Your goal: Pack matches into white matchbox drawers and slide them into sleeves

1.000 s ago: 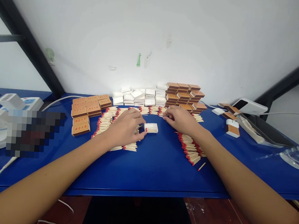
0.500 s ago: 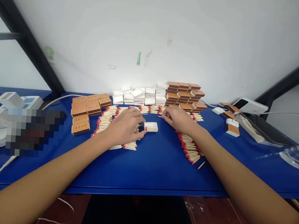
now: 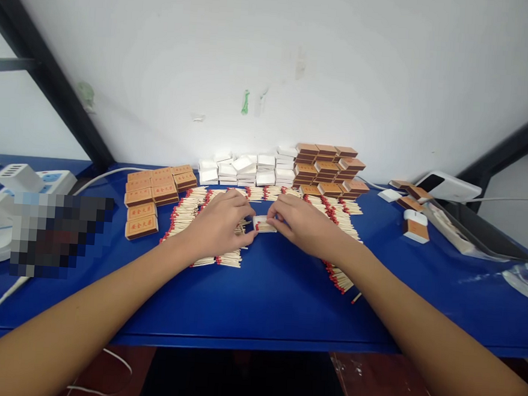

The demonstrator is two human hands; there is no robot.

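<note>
A small white matchbox tray (image 3: 260, 219) with some matchsticks inside lies flat on the blue table. The thumb and fingertips of my left hand (image 3: 225, 220) grip its left end. Above the tray's right side, my right hand (image 3: 299, 221) pinches a matchstick, mostly hidden by the fingers. Red-tipped matchsticks (image 3: 185, 214) are spread beside and partly under my left hand. Another band of matchsticks (image 3: 338, 278) runs under and beyond my right forearm.
White empty trays (image 3: 243, 171) and brown matchbox sleeves (image 3: 317, 171) are stacked against the wall. Orange matchboxes (image 3: 150, 195) sit at the left, near a power strip (image 3: 57, 179). Loose boxes (image 3: 416, 230), a white device (image 3: 450, 185) and a plastic bag lie right.
My right hand has moved left from the back row of matchsticks to the tray, carrying a matchstick. My left hand and the tray have stayed almost in place.
</note>
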